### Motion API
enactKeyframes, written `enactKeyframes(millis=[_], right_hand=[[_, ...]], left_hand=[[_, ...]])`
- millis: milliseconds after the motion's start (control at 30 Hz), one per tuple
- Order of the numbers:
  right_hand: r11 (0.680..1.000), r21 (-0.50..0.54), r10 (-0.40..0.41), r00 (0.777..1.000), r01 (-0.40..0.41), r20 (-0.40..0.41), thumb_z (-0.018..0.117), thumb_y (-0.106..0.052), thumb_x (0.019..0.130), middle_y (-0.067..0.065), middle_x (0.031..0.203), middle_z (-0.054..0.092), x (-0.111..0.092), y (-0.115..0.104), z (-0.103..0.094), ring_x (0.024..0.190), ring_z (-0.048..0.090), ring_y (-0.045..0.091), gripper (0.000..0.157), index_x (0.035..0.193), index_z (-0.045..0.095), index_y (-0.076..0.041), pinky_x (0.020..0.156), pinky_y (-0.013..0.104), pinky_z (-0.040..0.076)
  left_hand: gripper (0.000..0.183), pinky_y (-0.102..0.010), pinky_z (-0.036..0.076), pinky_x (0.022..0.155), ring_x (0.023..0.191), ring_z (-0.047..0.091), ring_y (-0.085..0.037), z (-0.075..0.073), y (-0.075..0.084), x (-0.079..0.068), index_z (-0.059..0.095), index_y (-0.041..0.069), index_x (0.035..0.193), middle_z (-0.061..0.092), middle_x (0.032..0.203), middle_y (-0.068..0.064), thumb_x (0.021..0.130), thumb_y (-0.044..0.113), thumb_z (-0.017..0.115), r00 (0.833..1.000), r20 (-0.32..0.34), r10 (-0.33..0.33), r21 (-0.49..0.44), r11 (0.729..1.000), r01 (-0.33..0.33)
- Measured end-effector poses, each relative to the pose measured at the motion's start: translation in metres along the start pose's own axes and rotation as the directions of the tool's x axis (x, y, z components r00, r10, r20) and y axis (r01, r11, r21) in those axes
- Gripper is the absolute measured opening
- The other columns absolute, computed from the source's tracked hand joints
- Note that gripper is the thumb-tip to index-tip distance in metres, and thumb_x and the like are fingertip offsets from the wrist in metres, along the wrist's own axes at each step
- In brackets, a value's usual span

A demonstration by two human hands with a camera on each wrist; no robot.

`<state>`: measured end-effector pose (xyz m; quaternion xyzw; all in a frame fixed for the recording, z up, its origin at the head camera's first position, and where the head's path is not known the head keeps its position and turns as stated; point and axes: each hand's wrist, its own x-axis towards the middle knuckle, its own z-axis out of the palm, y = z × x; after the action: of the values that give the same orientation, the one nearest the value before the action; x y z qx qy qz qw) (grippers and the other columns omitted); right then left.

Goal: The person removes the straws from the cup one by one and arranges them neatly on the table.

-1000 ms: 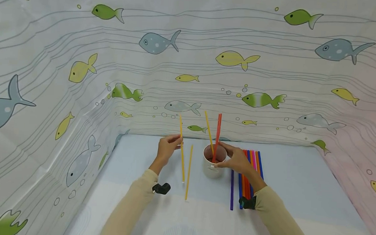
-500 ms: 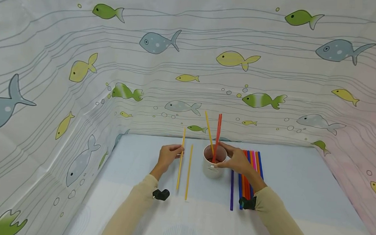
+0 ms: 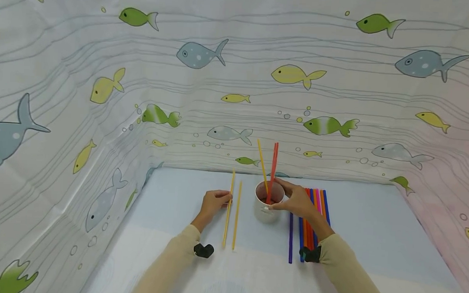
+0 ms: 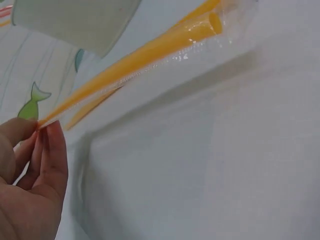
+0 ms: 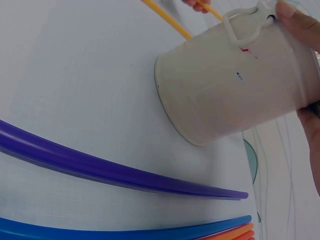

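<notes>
My left hand [image 3: 212, 203] pinches a yellow drinking straw [image 3: 226, 228] near its far end. In the left wrist view, clear film surrounds this straw [image 4: 150, 54], and its open end faces the camera. A second yellow straw [image 3: 236, 222] lies on the table just to its right. My right hand [image 3: 298, 202] grips the rim of a white metal pail [image 3: 266, 214], thumb at the near side by the handle and fingers at the far side. Inside the pail a yellow straw [image 3: 262, 159] and red straws [image 3: 274, 164] stand leaning, their lower ends hidden.
Right of the pail lies a purple straw [image 3: 291, 240]. Beyond it a row of blue, orange, red and pink straws [image 3: 324, 204] is partly covered by my right forearm. A fish-printed cloth [image 3: 205, 92] rises behind the white table [image 3: 365, 224] and along both sides.
My left hand has come down and slightly right with its yellow straw, which now lies low beside the second yellow straw. The right hand keeps its place on the pail.
</notes>
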<state>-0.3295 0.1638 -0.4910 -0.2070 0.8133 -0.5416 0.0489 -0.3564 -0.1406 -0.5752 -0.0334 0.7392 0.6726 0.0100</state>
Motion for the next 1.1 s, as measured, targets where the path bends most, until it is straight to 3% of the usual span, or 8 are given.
enactKeyframes(millis=[467,900,1100], right_hand=[[1.000,-0.001,0.015,1.000,-0.015,0.001,0.090,-0.018,0.069,0.019,0.146,0.045,-0.001,-0.004,0.001,0.136,0.038,0.038,0.092,0.147,0.042,-0.004,0.108,0.047,0.035],[1.000,0.008,0.013,1.000,-0.013,0.006,0.090,-0.017,0.069,0.019,0.146,0.044,-0.001,-0.004,-0.001,0.137,0.037,0.035,0.093,0.147,0.041,-0.003,0.108,0.047,0.035],[1.000,0.001,0.014,1.000,-0.014,0.018,0.090,-0.017,0.070,0.020,0.146,0.044,-0.003,-0.005,0.000,0.137,0.037,0.035,0.093,0.147,0.040,-0.003,0.108,0.046,0.034]], left_hand=[[0.024,-0.029,0.060,0.067,0.078,0.071,-0.018,0.004,-0.012,-0.003,0.072,-0.005,0.105,0.072,0.093,-0.015,0.087,0.010,0.074,1.000,-0.008,0.004,0.046,0.999,-0.004],[0.022,-0.032,0.061,0.066,0.073,0.072,-0.022,0.004,-0.006,-0.005,0.072,-0.007,0.102,0.072,0.090,-0.017,0.085,0.006,0.076,1.000,-0.012,0.015,0.057,0.998,-0.014],[0.023,-0.030,0.060,0.063,0.068,0.071,-0.018,0.004,-0.007,-0.004,0.073,-0.005,0.100,0.073,0.089,-0.013,0.083,0.009,0.078,1.000,-0.006,0.005,0.114,0.994,-0.004]])
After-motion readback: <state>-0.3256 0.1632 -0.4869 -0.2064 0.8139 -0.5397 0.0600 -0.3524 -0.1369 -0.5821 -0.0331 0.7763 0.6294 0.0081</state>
